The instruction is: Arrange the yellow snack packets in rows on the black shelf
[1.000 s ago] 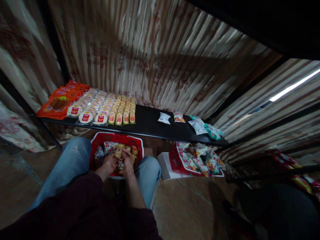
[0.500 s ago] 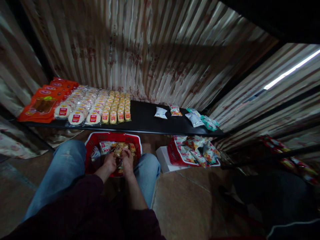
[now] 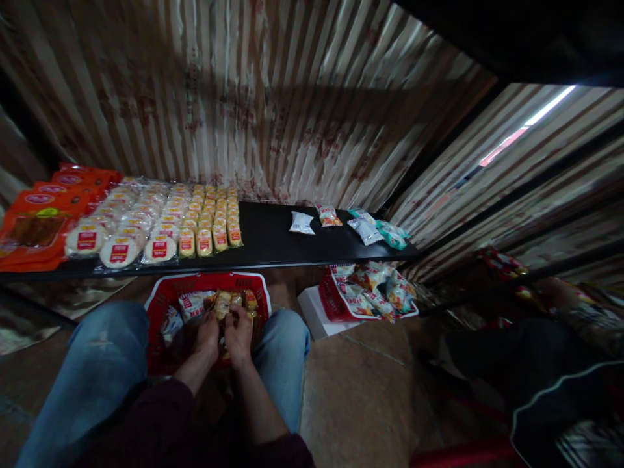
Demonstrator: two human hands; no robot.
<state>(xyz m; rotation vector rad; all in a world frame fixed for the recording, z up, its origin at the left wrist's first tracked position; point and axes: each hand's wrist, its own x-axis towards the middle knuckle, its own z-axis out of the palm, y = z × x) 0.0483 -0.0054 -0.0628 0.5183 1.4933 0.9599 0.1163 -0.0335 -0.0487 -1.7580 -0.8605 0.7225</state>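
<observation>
A red basket point(image 3: 155, 286) with a pale rim stands between my knees. Inside it lie small golden wrapped cakes point(image 3: 250, 298) and white snack bags point(image 3: 191, 304). My left hand point(image 3: 208, 335) and my right hand point(image 3: 238, 333) are close together over the basket, fingers curled. Between their fingertips is a wrapped cake point(image 3: 223, 302) in clear film; whether more are held is hidden by the fingers. On the black shelf point(image 3: 266, 237) just beyond, matching yellow cakes point(image 3: 212, 227) stand in tight rows beside round white packaged cakes point(image 3: 123, 249).
Orange packets point(image 3: 39, 218) lie at the shelf's left end, loose snack bags point(image 3: 363, 229) toward its right. A second red basket point(image 3: 331, 302) full of bags rests by a white box point(image 3: 312, 312). A person point(image 3: 517, 364) sits at the right. Striped curtain point(image 3: 273, 104) hangs behind.
My view has shifted, so the shelf's left part looks nearer and lower. Both hands stay over the basket with the wrapped cake. A hand of the person at right has come into view.
</observation>
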